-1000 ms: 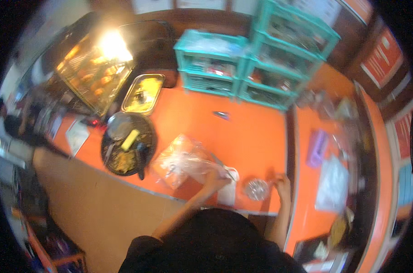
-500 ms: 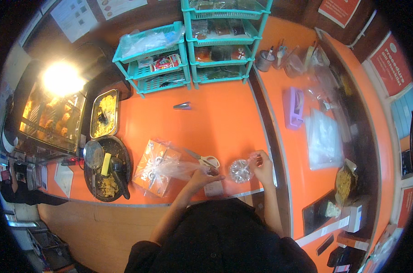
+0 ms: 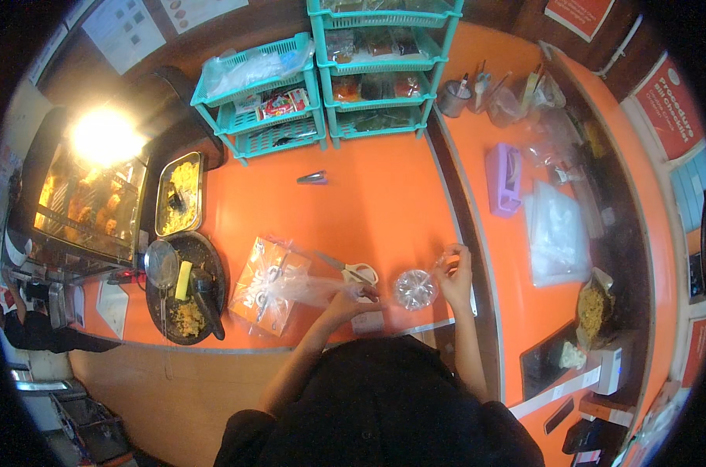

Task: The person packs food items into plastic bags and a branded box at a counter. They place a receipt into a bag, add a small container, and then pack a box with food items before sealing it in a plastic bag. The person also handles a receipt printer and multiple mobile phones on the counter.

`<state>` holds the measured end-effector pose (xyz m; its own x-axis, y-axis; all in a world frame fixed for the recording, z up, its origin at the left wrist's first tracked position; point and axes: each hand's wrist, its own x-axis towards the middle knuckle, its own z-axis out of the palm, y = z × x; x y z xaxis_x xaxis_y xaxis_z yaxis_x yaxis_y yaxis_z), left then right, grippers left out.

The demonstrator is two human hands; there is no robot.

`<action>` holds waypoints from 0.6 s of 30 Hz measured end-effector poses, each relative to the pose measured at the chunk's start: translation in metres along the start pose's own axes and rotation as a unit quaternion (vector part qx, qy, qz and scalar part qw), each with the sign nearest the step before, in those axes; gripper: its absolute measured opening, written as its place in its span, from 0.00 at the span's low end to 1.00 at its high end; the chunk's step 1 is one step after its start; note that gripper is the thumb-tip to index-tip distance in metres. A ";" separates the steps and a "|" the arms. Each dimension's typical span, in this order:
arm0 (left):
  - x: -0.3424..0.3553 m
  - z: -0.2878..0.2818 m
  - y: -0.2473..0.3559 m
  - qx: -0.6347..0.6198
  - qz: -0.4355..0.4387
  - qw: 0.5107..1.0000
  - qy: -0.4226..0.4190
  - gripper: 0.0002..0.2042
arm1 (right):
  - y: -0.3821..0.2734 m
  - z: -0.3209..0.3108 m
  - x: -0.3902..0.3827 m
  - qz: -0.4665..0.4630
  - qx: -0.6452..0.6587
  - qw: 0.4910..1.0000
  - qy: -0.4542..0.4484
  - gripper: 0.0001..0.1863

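My left hand [image 3: 356, 300] pinches the gathered neck of a clear plastic bag [image 3: 312, 286], which lies over an orange-and-white flat box [image 3: 253, 274] on the counter. Scissors with white handles [image 3: 362, 274] lie just behind that hand, and a small pale pad [image 3: 368, 322] is under it. My right hand [image 3: 454, 267] is raised at the counter's right edge, fingers bent together on something I cannot make out, just right of a round, crinkly clear item [image 3: 414, 289].
Left: stone mortar [image 3: 208, 260], tray of yellow food [image 3: 179, 206], lit warmer [image 3: 84, 201], person in dark clothing [image 3: 45, 333]. Back: teal racks [image 3: 380, 107], small dark clip-like object [image 3: 312, 177]. Right ledge: lilac dispenser [image 3: 503, 178], plastic bags [image 3: 556, 233], tool holder [image 3: 454, 100].
The view has swung and steadied since a second ago. In the last half second my right hand has risen slightly away from me; my left hand stays at the bag.
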<state>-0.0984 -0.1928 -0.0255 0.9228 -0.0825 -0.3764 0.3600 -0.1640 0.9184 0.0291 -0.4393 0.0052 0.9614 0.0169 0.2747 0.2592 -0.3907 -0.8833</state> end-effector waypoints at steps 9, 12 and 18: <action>0.004 0.002 -0.003 -0.036 -0.034 0.999 0.001 0.21 | 0.012 -0.007 0.001 0.083 0.050 0.991 -0.096 0.01; 0.006 0.002 -0.005 -0.060 -0.029 0.998 0.010 0.21 | 0.007 -0.010 0.001 0.085 0.028 0.989 -0.117 0.03; 0.010 0.002 -0.003 -0.055 -0.043 0.997 0.017 0.21 | -0.011 -0.010 0.005 -0.006 -0.119 0.987 -0.105 0.16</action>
<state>-0.0903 -0.1956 -0.0327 0.8911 -0.0399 -0.4521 0.4495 -0.0597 0.8913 0.0301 -0.4438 0.0198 0.9628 0.2038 0.1773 0.2655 -0.5945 -0.7589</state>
